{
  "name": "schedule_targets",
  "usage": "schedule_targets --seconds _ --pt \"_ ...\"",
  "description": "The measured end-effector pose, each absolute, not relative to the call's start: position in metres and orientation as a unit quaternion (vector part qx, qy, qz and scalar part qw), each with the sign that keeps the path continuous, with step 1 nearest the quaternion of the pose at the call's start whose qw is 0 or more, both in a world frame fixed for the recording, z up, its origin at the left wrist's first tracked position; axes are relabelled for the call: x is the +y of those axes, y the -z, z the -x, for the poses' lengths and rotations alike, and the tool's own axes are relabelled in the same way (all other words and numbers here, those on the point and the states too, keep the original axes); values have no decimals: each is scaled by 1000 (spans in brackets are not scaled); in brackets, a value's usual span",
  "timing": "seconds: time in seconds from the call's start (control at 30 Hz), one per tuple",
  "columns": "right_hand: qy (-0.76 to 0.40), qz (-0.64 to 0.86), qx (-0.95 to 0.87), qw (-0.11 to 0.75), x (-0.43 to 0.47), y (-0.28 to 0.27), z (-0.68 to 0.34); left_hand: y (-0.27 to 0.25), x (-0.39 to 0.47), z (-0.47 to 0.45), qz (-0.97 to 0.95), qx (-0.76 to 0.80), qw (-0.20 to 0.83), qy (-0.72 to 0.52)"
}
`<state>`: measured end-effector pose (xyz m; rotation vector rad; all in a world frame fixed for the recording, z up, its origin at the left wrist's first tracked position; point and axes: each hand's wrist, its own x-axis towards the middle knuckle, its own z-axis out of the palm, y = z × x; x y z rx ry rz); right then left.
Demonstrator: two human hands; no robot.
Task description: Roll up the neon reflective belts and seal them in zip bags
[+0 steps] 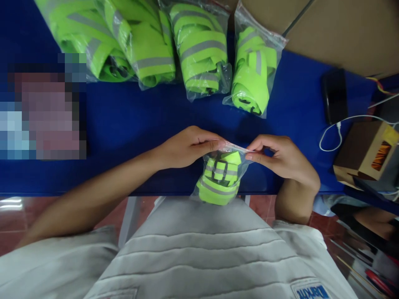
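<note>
Between my hands is a clear zip bag (245,172) at the table's near edge, its opening edge stretched across the top. Inside it lies a rolled neon-yellow reflective strap (218,189) with grey stripes and a black buckle. My left hand (198,145) pinches the left end of the bag's zip edge between thumb and fingers. With thumb and forefinger, my right hand (277,155) grips the right end of the same edge. The bag's lower part hangs over the table edge towards my body.
Several bagged neon-yellow rolls (202,50) lie in a row along the far side of the blue table (140,112). Brown cardboard (343,33) stands behind. At right are a black phone-like object (335,95), a white cable (330,149) and a small cardboard box (358,153).
</note>
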<state>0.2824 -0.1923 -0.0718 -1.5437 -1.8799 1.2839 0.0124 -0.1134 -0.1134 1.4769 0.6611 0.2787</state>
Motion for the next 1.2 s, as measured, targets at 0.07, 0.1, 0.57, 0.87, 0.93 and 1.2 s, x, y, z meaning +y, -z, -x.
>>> schedule_targets --seconds 0.07,0.1,0.57,0.87,0.93,1.2 --pt "-478 569 -641 191 -192 72 -283 112 -110 -10 -664 278 688 -94" --pt "-491 577 -626 186 -191 72 -284 112 -107 -8 -669 266 690 -74" --pt "-594 546 -563 178 -180 88 -298 123 -85 -4 -653 213 726 -40" --pt "-657 475 -525 260 -177 105 -292 141 -101 -23 -467 303 781 -282" --pt "-657 475 -524 261 -179 106 -279 142 -103 -28 -449 296 780 -321" --pt "-412 622 -487 455 -191 93 -264 133 -102 -30 -439 284 759 -389"
